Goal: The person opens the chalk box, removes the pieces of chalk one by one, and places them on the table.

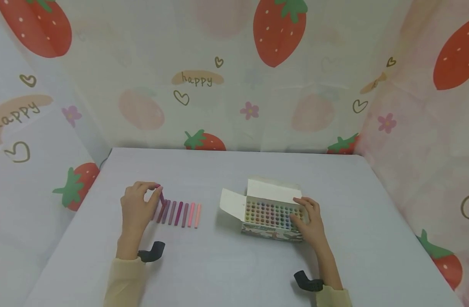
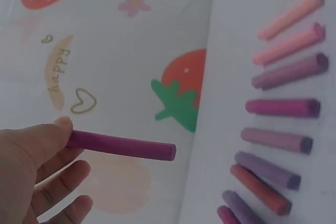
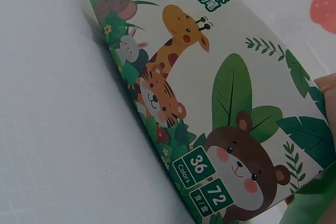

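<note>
My left hand (image 1: 136, 209) pinches a purple chalk stick (image 2: 123, 145) between thumb and fingertips, its free end pointing away from the hand. In the head view it is over the left end of a row of chalk sticks, pink (image 1: 191, 214), purple (image 1: 178, 213) and reddish (image 2: 260, 188), lying side by side. On the right, an open chalk box (image 1: 270, 232) is packed with upright sticks in many colours, only their round tops showing. My right hand (image 1: 312, 219) holds this box at its right end, thumb over the chalk tops and fingers at the back edge.
A white side flap (image 1: 233, 204) and a larger back lid (image 1: 274, 189) stand out from the box. All this is on a white table (image 1: 219, 273). Strawberry-printed cloth (image 1: 234, 115) rises behind the table and along both sides.
</note>
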A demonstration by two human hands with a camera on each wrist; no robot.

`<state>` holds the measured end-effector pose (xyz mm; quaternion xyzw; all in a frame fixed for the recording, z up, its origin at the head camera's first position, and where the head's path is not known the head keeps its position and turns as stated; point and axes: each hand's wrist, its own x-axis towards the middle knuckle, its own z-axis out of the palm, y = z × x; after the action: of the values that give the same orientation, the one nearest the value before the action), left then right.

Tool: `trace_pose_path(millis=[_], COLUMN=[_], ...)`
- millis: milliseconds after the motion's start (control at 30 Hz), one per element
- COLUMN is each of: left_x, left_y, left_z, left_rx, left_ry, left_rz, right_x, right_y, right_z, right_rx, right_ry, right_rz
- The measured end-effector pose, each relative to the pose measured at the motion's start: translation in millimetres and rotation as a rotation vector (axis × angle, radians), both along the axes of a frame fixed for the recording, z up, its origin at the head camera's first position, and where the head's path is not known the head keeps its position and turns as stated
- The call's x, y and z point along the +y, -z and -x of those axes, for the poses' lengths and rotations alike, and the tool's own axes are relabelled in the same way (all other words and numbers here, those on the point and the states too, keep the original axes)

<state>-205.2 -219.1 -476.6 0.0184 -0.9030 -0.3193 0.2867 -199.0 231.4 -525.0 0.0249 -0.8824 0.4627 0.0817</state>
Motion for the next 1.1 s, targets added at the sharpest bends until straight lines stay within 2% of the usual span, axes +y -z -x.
trace_pose_path(millis=[133, 367, 567, 800, 1100], left_x=[-16.6, -38.1, -53.1, -61.0, -66.7], left_y=[3.7, 10.1, 17.8, 28.9, 48.2], left_z=[-4.0, -6.9, 0.4, 12.3, 29.5], left_rx=[-0.065, -0.164, -0.262, -0.395, -0.426], left_ry=[-0.038, -0.053, -0.049, -0.045, -0.05], left_rz=[0.06, 0.153, 0.197, 0.197, 0.157], right_x=[0.3, 1.1, 1.1, 0.7, 0.8], right_y=[-1.2, -3.1, -3.0, -2.9, -2.9], right_z=[-0.6, -0.9, -0.4, -0.9, -1.1], right_rx=[-0.014, -0.026, -0.028, -0.01, -0.034], right_ry=[0.002, 0.0, 0.001, -0.004, 0.01], right_rz=[-0.003, 0.004, 0.01, 0.015, 0.0])
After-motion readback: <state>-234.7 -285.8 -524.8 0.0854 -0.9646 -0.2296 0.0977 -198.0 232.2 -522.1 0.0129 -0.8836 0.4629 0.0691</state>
